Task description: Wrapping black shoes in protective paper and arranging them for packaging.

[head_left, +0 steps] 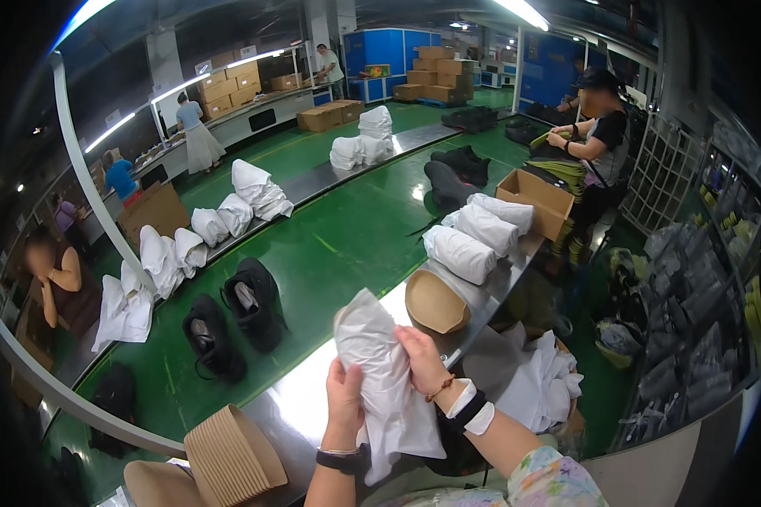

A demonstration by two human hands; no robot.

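Over the bench (pixel 300 384), the left hand (pixel 344 397) and right hand (pixel 422 357) pinch a white paper bundle (pixel 380 359) — its lower end loose, I'd say half-wrapped — while apparently finished bundles (pixel 461 253) lie beyond and black shoes (pixel 264 319) wait bare.

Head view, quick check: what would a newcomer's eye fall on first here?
Most likely the white wrapped bundle at the lower centre, held between the person's left hand and right hand. Next, two black shoes stand out on the bright green surface left of the hands. Beyond them, more white bundles line its far metal edge.
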